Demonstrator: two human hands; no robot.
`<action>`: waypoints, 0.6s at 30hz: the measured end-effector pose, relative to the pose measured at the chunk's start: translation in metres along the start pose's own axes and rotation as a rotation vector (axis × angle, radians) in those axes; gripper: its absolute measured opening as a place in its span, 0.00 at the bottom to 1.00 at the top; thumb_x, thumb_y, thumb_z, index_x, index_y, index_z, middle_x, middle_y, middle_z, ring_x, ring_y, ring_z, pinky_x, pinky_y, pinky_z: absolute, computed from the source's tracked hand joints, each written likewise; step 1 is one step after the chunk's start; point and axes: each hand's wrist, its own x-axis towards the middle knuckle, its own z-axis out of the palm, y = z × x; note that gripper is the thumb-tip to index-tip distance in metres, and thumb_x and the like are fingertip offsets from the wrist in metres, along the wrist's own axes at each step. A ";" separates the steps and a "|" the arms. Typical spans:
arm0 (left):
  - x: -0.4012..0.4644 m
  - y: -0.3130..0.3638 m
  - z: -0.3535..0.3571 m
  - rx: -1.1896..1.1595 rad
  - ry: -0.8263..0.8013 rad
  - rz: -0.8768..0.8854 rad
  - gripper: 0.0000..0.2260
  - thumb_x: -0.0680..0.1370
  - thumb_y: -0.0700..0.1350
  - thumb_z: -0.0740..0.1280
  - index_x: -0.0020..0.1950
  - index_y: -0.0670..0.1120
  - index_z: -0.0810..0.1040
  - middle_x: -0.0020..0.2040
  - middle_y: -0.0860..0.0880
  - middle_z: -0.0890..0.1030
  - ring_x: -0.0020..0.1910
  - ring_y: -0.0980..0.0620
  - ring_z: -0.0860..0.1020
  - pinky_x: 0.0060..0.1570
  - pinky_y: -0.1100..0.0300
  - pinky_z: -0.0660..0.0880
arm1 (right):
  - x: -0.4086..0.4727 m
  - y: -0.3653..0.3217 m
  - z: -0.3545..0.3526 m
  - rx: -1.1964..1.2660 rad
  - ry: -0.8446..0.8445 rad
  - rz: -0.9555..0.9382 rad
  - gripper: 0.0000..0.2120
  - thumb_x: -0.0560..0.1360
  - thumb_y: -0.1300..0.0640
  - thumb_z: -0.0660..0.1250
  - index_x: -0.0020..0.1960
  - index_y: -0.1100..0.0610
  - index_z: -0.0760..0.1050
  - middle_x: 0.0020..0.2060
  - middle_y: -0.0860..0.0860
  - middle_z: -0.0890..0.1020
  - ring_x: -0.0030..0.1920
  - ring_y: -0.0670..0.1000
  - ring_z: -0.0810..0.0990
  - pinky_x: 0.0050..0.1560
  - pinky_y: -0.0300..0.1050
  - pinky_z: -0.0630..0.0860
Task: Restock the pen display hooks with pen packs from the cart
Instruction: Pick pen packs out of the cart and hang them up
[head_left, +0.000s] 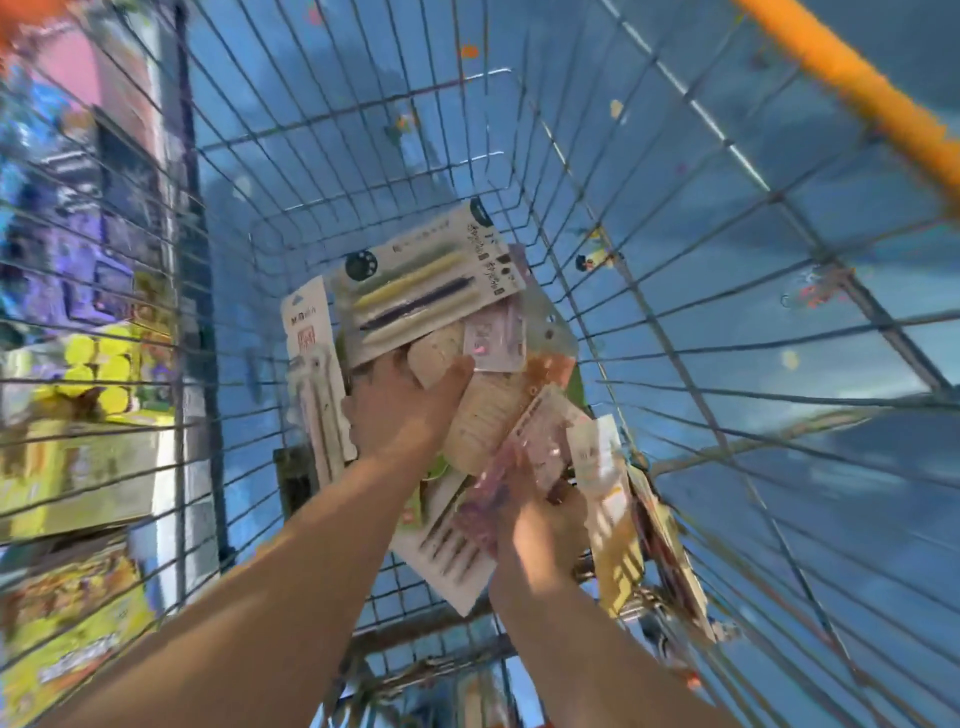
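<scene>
Wire cart (675, 218) held loose pen packs (431, 291); several were gripped by left hand (410, 410) and right hand (540, 519), fingers curled. Overfull handfuls could slip, packs dropped.

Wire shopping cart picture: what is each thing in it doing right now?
Wire shopping cart, metal mesh with an orange handle: holds a loose heap of packs.
White card pack of yellow and dark pens: lying flat on top of the heap.
Narrow white pen pack: lying beside the left hand.
Left hand: fingers curled round beige packs.
Right hand: gripping a blurry pink pack.
</scene>
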 end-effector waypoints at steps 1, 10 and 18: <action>0.001 0.001 0.002 -0.009 0.006 0.001 0.41 0.66 0.75 0.70 0.71 0.52 0.73 0.69 0.47 0.77 0.70 0.42 0.73 0.69 0.43 0.71 | -0.003 -0.007 0.001 -0.055 0.033 -0.023 0.40 0.63 0.23 0.72 0.63 0.51 0.78 0.60 0.58 0.82 0.59 0.63 0.81 0.62 0.60 0.78; 0.008 0.015 0.019 -0.200 -0.074 -0.089 0.32 0.71 0.63 0.77 0.67 0.49 0.70 0.56 0.49 0.81 0.52 0.44 0.82 0.53 0.49 0.80 | 0.012 -0.057 -0.012 0.072 -0.137 -0.197 0.26 0.79 0.47 0.71 0.71 0.57 0.69 0.59 0.51 0.82 0.53 0.54 0.81 0.43 0.39 0.74; -0.015 -0.016 0.029 -0.487 -0.184 -0.069 0.10 0.78 0.54 0.71 0.58 0.58 0.80 0.46 0.56 0.87 0.48 0.49 0.86 0.54 0.44 0.82 | 0.016 -0.059 -0.019 0.095 -0.322 -0.072 0.30 0.74 0.30 0.66 0.69 0.44 0.72 0.67 0.48 0.78 0.66 0.55 0.77 0.69 0.62 0.73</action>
